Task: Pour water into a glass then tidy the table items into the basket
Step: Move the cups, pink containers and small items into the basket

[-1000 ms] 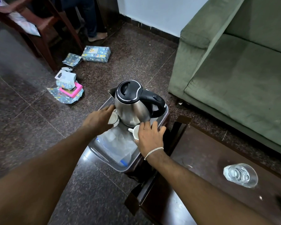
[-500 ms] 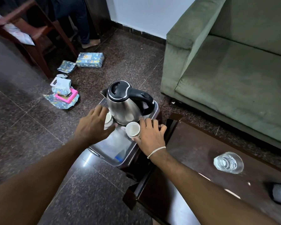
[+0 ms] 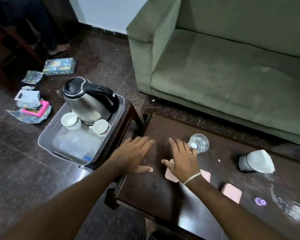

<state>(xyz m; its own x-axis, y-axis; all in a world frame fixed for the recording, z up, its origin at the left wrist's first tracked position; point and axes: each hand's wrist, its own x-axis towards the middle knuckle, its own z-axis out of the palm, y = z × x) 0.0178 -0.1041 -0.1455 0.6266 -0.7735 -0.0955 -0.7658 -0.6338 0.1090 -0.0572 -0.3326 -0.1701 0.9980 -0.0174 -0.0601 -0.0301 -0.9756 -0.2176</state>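
Fingers [image 3: 142, 141] of the left hand [image 3: 133, 156] and right hand [image 3: 182, 158] lie straight over the dark table [image 3: 145, 187], holding nothing. The glass [image 3: 198, 142] stands just by the right; the basket [image 3: 47, 135] left, near a green sofa [image 3: 215, 66].

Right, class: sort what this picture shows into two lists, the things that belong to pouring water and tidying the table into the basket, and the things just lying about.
Belong to the job: kettle, white cup, second white cup, grey basket, glass, pink squares on the table, mesh holder with white mask.

Just lying about: wrapped boxes on the floor, pink box, green sofa.
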